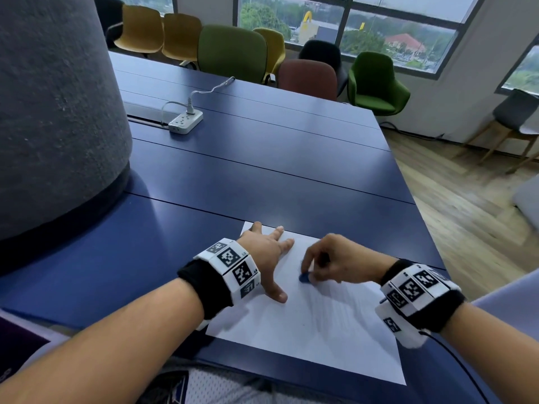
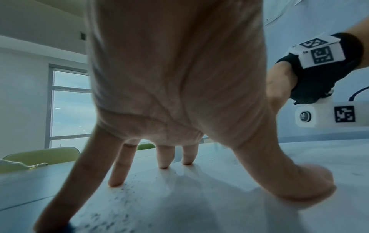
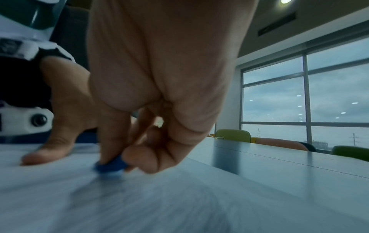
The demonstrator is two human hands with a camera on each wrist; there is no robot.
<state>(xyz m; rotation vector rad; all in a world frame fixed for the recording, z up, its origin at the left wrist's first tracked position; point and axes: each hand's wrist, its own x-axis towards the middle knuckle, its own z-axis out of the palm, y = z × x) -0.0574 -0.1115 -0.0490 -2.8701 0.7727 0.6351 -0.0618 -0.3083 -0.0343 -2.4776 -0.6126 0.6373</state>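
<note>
Blue piece [image 3: 110, 165] — blurred (half under fingers [image 3: 111, 135]) — shape unclear.

pillar [image 1: 58, 112] left of paper [image 1: 320, 330], power strip [image 1: 185, 121] beyond

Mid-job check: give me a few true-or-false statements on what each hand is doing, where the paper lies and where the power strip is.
1. The left hand presses the sheet of paper with its fingers spread. True.
2. The right hand is empty. False: it pinches a blue eraser against the paper.
3. The paper lies on the blue table. True.
4. The power strip lies on the paper. False: it sits far up the table, well apart from the sheet.
</note>
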